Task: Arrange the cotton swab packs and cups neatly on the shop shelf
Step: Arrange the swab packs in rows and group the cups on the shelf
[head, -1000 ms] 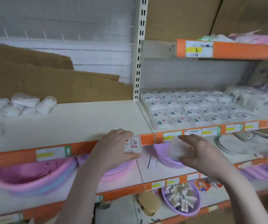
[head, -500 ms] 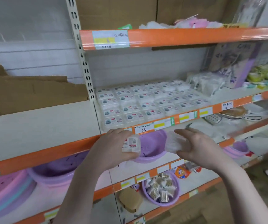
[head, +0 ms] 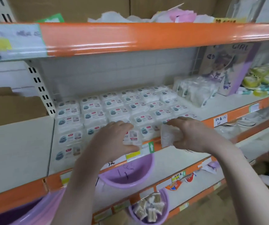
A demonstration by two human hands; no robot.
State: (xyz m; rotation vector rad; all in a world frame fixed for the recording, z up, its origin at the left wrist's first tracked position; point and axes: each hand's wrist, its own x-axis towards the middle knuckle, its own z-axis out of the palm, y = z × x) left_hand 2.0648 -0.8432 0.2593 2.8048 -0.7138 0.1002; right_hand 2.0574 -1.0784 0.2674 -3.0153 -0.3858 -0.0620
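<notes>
Gripping one swab pack each, left hand [head: 114, 140] and right hand [head: 194, 135] hover over the orange-edged shelf [head: 228, 109].

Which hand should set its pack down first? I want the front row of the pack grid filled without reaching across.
Probably the left hand. Its labelled pack sits right over the front edge of the pack grid, label up. The right hand holds its pack farther right, tilted on edge.
</notes>
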